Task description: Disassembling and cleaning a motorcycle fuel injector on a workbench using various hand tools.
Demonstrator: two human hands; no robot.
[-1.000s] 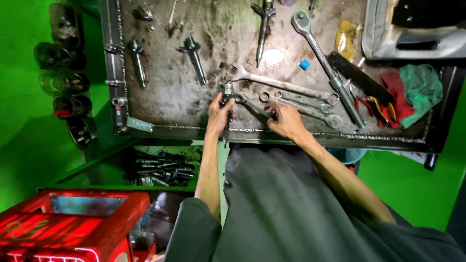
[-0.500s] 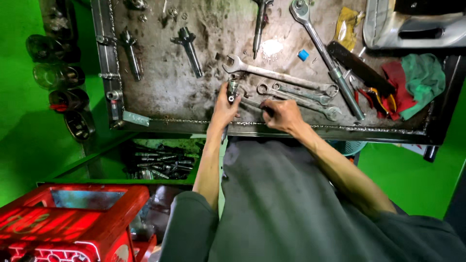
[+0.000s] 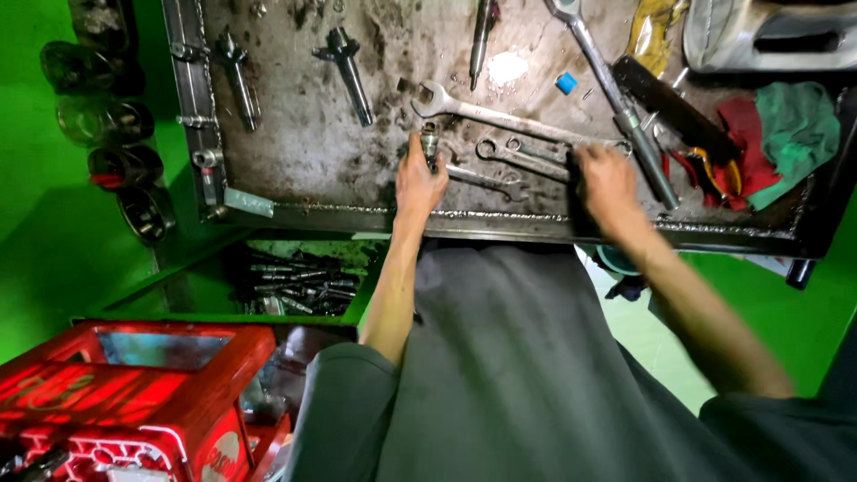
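Observation:
My left hand (image 3: 420,186) is closed around a small cylindrical metal part (image 3: 430,141), held upright on the dirty metal tray (image 3: 303,152) near its front edge. My right hand (image 3: 609,183) rests further right on the tray, fingers curled at the ends of two small spanners (image 3: 522,153). Whether it grips one is hidden. A third small spanner (image 3: 486,180) lies between my hands. A long open-end wrench (image 3: 486,109) lies just beyond them. A large wrench (image 3: 616,98) runs diagonally past my right hand.
Injector-like parts (image 3: 348,62) lie at the back of the tray, with a blue cap (image 3: 566,83). Red and green rags (image 3: 772,134) and red-handled pliers (image 3: 701,171) sit at the right. A red crate (image 3: 134,393) stands bottom left. A shelf of metal rods (image 3: 295,286) is under the tray.
My right hand has slid right, away from my left hand, to the far ends of the small spanners. My left hand keeps hold of the metal part.

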